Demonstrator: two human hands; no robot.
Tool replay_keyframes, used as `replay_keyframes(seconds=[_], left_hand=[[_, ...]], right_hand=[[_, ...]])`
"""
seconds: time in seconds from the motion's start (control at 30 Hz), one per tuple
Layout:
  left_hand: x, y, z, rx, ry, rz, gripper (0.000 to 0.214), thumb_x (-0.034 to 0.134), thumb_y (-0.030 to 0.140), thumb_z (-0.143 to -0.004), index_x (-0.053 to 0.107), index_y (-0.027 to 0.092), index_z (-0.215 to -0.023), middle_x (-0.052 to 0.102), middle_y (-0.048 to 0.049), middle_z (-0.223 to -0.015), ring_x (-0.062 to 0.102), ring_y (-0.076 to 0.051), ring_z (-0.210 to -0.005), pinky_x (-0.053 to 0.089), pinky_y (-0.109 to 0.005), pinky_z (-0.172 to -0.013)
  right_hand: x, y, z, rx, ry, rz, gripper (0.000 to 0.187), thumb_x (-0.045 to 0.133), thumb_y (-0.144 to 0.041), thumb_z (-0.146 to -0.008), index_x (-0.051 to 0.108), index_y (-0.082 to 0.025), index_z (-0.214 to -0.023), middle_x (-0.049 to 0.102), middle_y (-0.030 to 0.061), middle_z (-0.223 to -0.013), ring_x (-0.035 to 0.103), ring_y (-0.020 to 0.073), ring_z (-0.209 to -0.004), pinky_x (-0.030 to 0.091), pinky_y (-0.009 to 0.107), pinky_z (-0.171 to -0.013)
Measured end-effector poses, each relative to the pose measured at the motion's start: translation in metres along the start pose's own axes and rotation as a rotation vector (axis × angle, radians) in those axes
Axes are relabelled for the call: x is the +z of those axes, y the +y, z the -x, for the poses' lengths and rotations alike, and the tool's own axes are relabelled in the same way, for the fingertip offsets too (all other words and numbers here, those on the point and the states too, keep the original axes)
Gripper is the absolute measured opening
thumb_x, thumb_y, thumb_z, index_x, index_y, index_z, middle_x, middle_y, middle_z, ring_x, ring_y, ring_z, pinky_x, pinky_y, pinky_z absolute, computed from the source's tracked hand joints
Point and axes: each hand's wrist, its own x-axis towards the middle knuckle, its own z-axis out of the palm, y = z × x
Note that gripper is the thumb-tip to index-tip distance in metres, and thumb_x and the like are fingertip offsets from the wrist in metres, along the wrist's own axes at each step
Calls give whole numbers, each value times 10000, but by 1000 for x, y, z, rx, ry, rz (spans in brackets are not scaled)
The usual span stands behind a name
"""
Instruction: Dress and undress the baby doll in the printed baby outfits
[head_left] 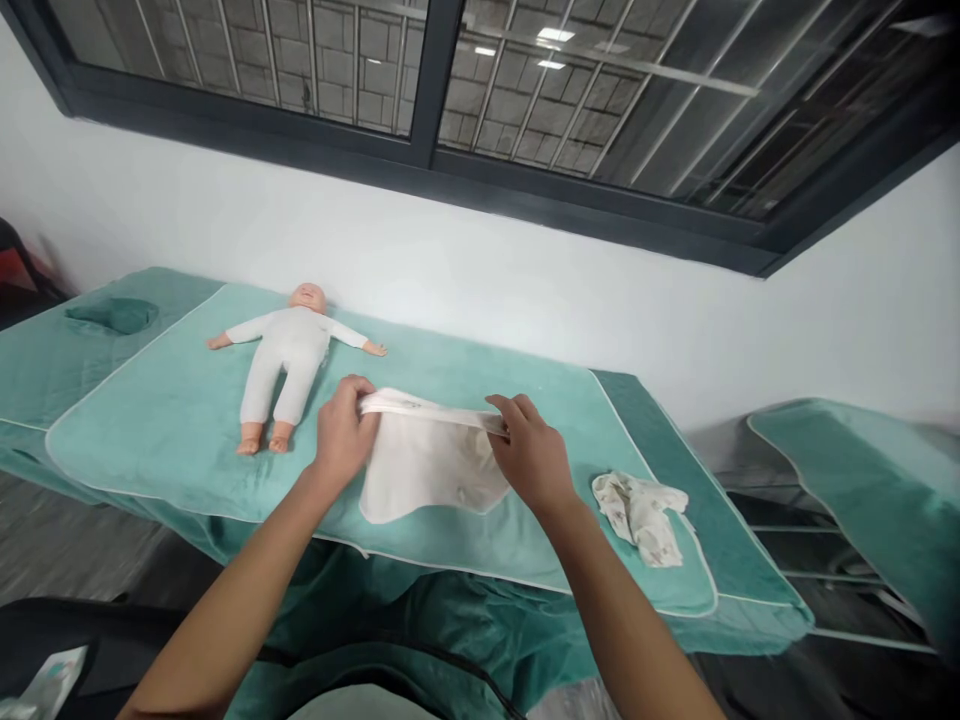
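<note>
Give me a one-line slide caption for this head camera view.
Both hands, left hand and right hand, pinch a white cloth on a teal towel beside a baby doll.

Across the top of my view runs a dark-framed window [480, 90], ceiling lights reflected in its glass. Below it stands a plain white wall [525, 270]. A table draped in teal cloth [675, 420] fills the middle; another teal-covered table [870, 480] sits at right.
</note>
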Motion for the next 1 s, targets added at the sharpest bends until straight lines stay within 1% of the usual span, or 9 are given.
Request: replay_keyframes(seconds=[0.1,0.2,0.33,0.47,0.6,0.73,0.87,0.93,1.0], left_hand=[[-5,19,0,208,-83,-66,211,483,100,-856,589,215,-999,670,-20,-921,638,-181,-824,476,-291,-729],[-12,23,-5,254,-133,-256,213,493,138,-890,625,220,-1037,679,-37,-953,649,-204,-852,446,-299,-689],[-19,-5,-11,66,-267,-301,177,504,229,-926,644,232,-1034,710,-38,-1023,667,-227,-937,444,-307,-723],[-22,-38,0,-199,-457,-181,203,481,308,-939,644,234,-1035,737,-30,-973,681,-234,-918,458,-311,-758],[-37,-45,9,-261,-475,-201,180,508,311,-906,645,248,-1004,748,-19,-982,681,-239,-953,445,-312,-788],[-44,-40,-12,-245,-425,-261,196,580,380,-880,646,264,-1024,750,-11,-983,678,-249,-943,445,-310,-779],[-6,-49,-56,-213,-398,-402,271,588,462,-900,664,254,-1057,745,-58,-970,679,-290,-948,461,-333,-759],[27,-56,-70,-175,-392,-424,299,561,430,-934,657,223,-1126,736,-100,-1043,672,-303,-999,489,-366,-816],[63,-63,-70,-93,-391,-413,424,599,355,-919,582,160,-1296,666,-168,-1260,625,-316,-1145,495,-406,-930]], right_hand=[[3,-2,-1,43,36,130,462,488,-152,-890,609,-206,-1333,621,90,-1158,534,158,-655,266,292,-506],[3,7,-8,96,85,142,493,473,-136,-861,621,-219,-1324,608,106,-1230,587,175,-715,317,289,-525],[22,51,-19,84,100,-188,407,449,-153,-804,690,-207,-1128,655,105,-1228,642,247,-1048,484,329,-789],[58,94,-8,311,-101,-630,388,483,-268,-762,685,-189,-1083,746,88,-1045,681,250,-948,517,370,-830],[61,108,13,350,-124,-594,357,531,-309,-751,719,-206,-1036,752,74,-1052,676,253,-957,498,370,-858],[41,117,6,271,-109,-500,390,559,-316,-799,709,-213,-1144,738,68,-1005,667,217,-812,500,339,-773],[48,125,-33,256,-96,-324,357,550,-260,-816,702,-195,-1133,727,85,-1053,659,216,-805,518,362,-804],[67,119,-49,257,-7,-169,394,548,-222,-820,675,-145,-1184,686,148,-1199,653,263,-979,510,414,-910],[93,105,-55,194,71,-42,461,547,-235,-869,606,-78,-1299,564,230,-1394,558,323,-1229,453,470,-1040]])
